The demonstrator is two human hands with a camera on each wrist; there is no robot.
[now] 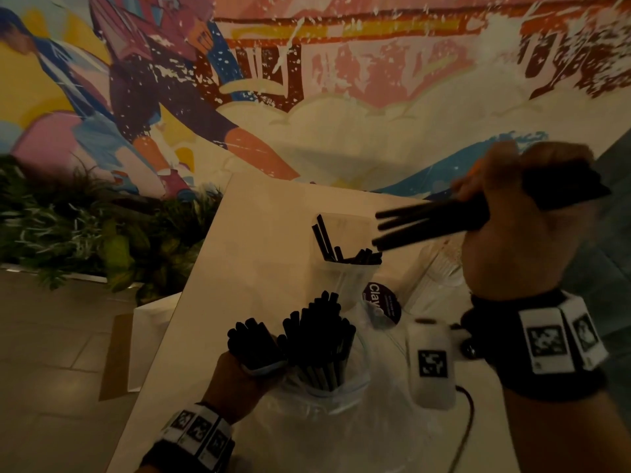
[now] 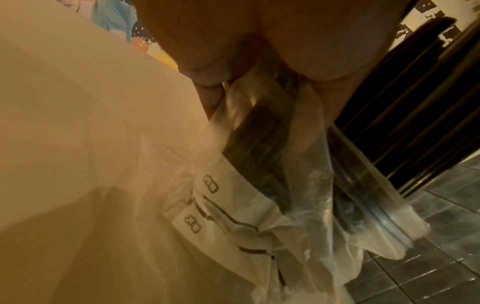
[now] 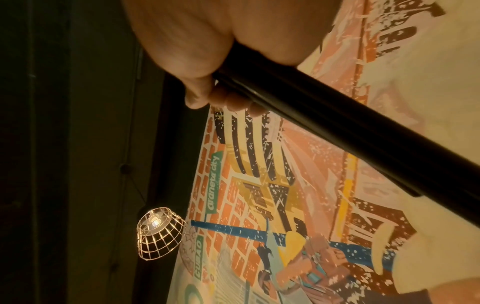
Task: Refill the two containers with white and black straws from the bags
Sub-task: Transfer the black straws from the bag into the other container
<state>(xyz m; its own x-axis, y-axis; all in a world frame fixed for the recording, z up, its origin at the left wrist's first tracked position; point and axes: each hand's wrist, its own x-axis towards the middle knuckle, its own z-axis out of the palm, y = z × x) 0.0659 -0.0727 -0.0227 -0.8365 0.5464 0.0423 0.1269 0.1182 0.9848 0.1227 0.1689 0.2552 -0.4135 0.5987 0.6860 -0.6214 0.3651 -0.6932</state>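
My right hand [image 1: 512, 213] grips a bundle of black straws [image 1: 430, 223] level in the air, their tips pointing left just above a clear container [image 1: 345, 268] that holds a few black straws. The right wrist view shows the same bundle [image 3: 337, 127] under my curled fingers [image 3: 197, 90]. Near the table's front, my left hand [image 1: 246, 367] holds one side of a clear zip bag [image 1: 327, 387] full of upright black straws [image 1: 317, 336]. In the left wrist view my fingers [image 2: 207, 82] pinch the bag's plastic [image 2: 259, 185] around some straws. A second clear container [image 1: 440, 268] is partly hidden behind my right hand.
A white table [image 1: 259, 233] stands against a painted mural wall. On it lie a white device with a black marker [image 1: 432, 363] and its cable, and a round dark label [image 1: 380, 302]. Green plants [image 1: 85, 216] and a tiled floor lie to the left.
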